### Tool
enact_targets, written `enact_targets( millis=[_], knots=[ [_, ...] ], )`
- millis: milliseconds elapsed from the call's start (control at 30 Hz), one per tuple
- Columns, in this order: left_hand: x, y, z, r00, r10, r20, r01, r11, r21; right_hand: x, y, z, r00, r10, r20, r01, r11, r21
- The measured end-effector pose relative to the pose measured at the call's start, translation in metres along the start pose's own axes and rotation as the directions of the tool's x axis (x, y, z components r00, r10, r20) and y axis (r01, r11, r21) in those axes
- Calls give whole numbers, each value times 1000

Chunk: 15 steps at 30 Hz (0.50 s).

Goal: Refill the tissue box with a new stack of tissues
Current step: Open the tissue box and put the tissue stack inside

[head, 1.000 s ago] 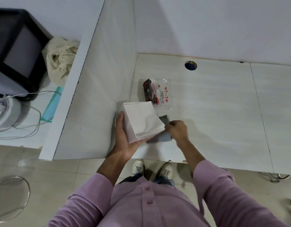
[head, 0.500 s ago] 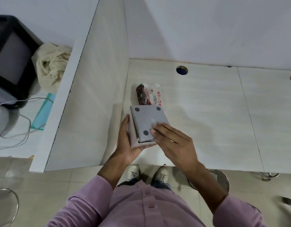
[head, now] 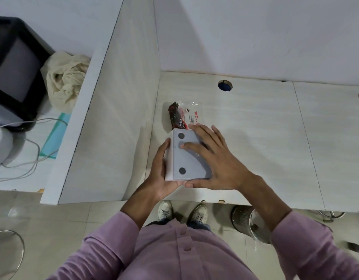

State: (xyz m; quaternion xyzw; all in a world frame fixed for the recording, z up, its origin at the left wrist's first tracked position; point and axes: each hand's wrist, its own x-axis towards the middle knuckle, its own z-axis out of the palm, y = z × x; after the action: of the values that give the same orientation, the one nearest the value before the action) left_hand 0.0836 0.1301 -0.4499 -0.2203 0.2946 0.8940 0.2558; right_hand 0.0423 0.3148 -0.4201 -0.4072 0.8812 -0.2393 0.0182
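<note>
The tissue box (head: 170,156) is upside down near the desk's front edge, its white side facing left. A grey base panel (head: 187,160) with round dark feet covers its top. My left hand (head: 159,170) cups the box from the left and underneath. My right hand (head: 217,160) lies spread flat over the grey panel, fingers pointing left, thumb at the near edge. The tissues are hidden inside. An empty clear and red tissue wrapper (head: 182,116) lies just behind the box.
A white partition (head: 114,126) stands left of the desk (head: 265,142). A cable hole (head: 225,85) is at the back. Beyond the partition are a cloth (head: 65,81), cables and a black monitor (head: 15,69). A metal bin (head: 249,223) stands under the desk edge.
The grey panel went from the desk onto the box, covering the white tissues. My right hand then spread flat over it.
</note>
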Motion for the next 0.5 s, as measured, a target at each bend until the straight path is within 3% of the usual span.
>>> enact_targets(
  millis=[133,300,500],
  knots=[
    [-3,5,1,1000,-12,10,12,999,37,2,-3,3,999,-32,31,35,992,-119],
    [-7,11,2,1000,-21,-23,24,985,173,-7,-1,20,999,0,36,2,998,-69],
    [-9,-1,-2,991,-108,-74,106,994,-31,-1,-1,17,965,132,227,-157,983,93]
  ],
)
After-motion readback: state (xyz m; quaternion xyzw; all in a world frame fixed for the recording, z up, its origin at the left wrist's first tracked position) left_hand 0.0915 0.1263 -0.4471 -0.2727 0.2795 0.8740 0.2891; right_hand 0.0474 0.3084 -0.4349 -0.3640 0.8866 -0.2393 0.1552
